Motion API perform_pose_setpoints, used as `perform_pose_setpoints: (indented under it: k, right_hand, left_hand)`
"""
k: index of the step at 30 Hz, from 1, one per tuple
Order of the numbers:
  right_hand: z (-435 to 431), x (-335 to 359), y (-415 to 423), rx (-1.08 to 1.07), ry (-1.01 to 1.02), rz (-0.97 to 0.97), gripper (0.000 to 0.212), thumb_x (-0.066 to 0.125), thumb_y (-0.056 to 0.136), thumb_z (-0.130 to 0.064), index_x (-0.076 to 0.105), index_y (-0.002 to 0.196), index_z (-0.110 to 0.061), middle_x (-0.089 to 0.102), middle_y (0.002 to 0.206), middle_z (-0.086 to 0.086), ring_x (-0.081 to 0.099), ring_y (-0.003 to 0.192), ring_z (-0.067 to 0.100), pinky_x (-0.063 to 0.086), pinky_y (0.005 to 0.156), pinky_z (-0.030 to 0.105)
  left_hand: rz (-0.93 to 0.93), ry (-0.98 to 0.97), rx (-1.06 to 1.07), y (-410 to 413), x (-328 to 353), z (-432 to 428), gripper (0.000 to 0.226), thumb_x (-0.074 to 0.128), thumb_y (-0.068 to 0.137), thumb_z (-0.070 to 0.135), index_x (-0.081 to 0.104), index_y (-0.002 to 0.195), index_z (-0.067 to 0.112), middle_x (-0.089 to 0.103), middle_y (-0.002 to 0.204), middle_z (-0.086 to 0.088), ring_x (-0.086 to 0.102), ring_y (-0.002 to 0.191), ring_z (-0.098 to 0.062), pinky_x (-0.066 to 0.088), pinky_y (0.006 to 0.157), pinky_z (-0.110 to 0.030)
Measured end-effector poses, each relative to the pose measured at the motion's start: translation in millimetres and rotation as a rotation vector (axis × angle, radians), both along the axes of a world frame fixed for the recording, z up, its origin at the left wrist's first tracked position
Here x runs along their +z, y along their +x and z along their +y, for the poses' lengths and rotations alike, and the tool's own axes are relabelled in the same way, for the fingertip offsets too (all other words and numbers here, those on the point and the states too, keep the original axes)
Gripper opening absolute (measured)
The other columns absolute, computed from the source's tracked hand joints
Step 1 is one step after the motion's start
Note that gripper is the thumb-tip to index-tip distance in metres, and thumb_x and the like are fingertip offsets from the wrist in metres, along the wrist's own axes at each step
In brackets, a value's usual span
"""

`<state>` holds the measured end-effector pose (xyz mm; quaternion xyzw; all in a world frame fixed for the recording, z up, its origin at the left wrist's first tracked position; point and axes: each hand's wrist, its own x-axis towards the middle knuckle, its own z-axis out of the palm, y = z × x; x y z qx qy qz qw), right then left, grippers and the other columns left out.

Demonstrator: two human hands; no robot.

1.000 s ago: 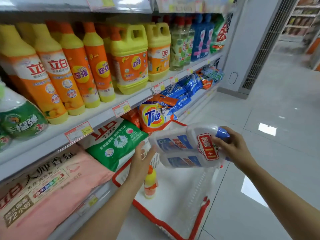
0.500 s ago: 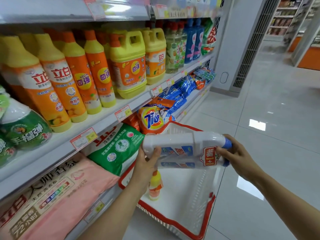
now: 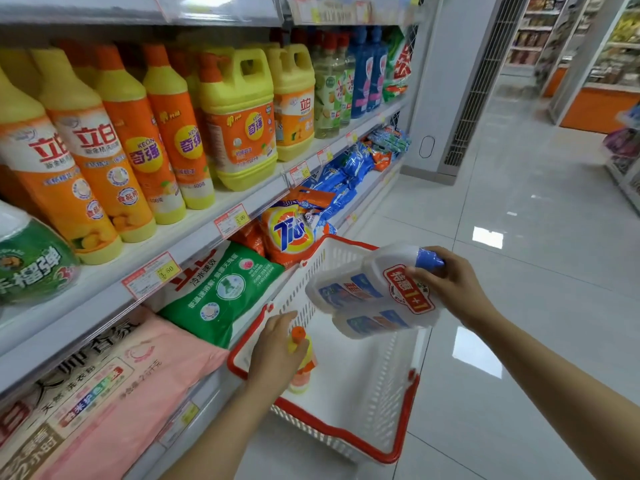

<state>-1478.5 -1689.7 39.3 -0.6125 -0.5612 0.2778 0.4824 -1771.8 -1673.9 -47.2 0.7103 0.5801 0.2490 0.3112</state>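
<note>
My right hand [image 3: 453,285] grips a shrink-wrapped twin pack of white bottles [image 3: 363,296] by its blue-capped neck end. The pack has a red "1+1" label and hangs tilted above a white shopping basket with a red rim [image 3: 346,435]. Lower down, my left hand [image 3: 277,355] is inside the basket at a small yellow bottle with an orange cap [image 3: 304,370]. The bottle stands upright, and its neck sits between my thumb and fingers, which seem to close round it.
To the left run store shelves with orange and yellow detergent bottles [image 3: 239,123]. Green [image 3: 221,289], pink [image 3: 104,386] and orange Tide [image 3: 291,233] powder bags lie on the lower shelf beside the basket. To the right is a glossy tiled floor [image 3: 519,237], with a white pillar [image 3: 446,81] behind.
My left hand has let go of the twin pack's base and dropped down to the small bottle in the basket. My right hand alone now holds the pack, tilted more.
</note>
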Motion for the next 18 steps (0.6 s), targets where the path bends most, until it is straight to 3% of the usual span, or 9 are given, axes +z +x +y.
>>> perform_pose_setpoints:
  k: [2, 5, 8, 12, 18]
  right_hand:
    - [10.7, -6.1, -8.5, -0.043, -0.048, -0.137, 0.029, 0.075, 0.086, -0.025, 0.065, 0.113, -0.018, 0.073, 0.099, 0.001, 0.073, 0.085, 0.018, 0.062, 0.076, 0.040]
    - [27.8, -19.1, -31.0, -0.051, -0.110, -0.422, 0.028, 0.073, 0.088, -0.032, 0.063, 0.112, -0.022, 0.070, 0.098, -0.004, 0.067, 0.080, 0.011, 0.054, 0.069, 0.024]
    - [45.2, -42.7, -56.3, 0.004, -0.213, -0.591, 0.022, 0.068, 0.092, -0.033, 0.061, 0.109, -0.021, 0.070, 0.101, -0.002, 0.065, 0.082, 0.013, 0.052, 0.067, 0.026]
    - [63.1, -80.4, -85.4, 0.074, -0.342, -0.782, 0.018, 0.060, 0.096, -0.036, 0.055, 0.107, -0.023, 0.071, 0.105, 0.001, 0.061, 0.076, 0.014, 0.039, 0.054, 0.022]
    - [68.0, -124.0, -108.5, 0.131, -0.485, -0.889, 0.022, 0.050, 0.099, -0.040, 0.050, 0.102, -0.018, 0.068, 0.108, 0.007, 0.063, 0.084, 0.022, 0.039, 0.061, 0.030]
  left_hand:
    - [0.172, 0.037, -0.122, -5.0, -11.7, -6.4, 0.053, 0.057, 0.097, 0.031, 0.040, 0.145, 0.019, 0.035, 0.153, -0.002, 0.031, 0.140, -0.018, 0.025, 0.112, -0.027]
    - [0.345, -0.006, -0.216, -10.8, -29.1, -14.6, 0.064, 0.047, 0.100, 0.042, 0.020, 0.155, 0.023, 0.010, 0.164, 0.003, 0.006, 0.150, -0.018, 0.007, 0.121, -0.033]
    - [0.449, -0.045, -0.275, -14.5, -40.9, -18.7, 0.067, 0.040, 0.102, 0.046, 0.009, 0.157, 0.025, -0.005, 0.165, 0.002, -0.007, 0.151, -0.019, -0.003, 0.123, -0.037]
    - [0.538, -0.033, -0.288, -20.9, -53.2, -20.2, 0.065, 0.037, 0.102, 0.048, 0.008, 0.156, 0.027, -0.007, 0.165, 0.002, -0.012, 0.151, -0.019, -0.009, 0.120, -0.038]
    - [0.556, 0.039, -0.262, -24.2, -66.2, -25.3, 0.056, 0.029, 0.103, 0.047, 0.017, 0.155, 0.030, 0.003, 0.165, 0.003, -0.006, 0.151, -0.014, -0.012, 0.119, -0.032]
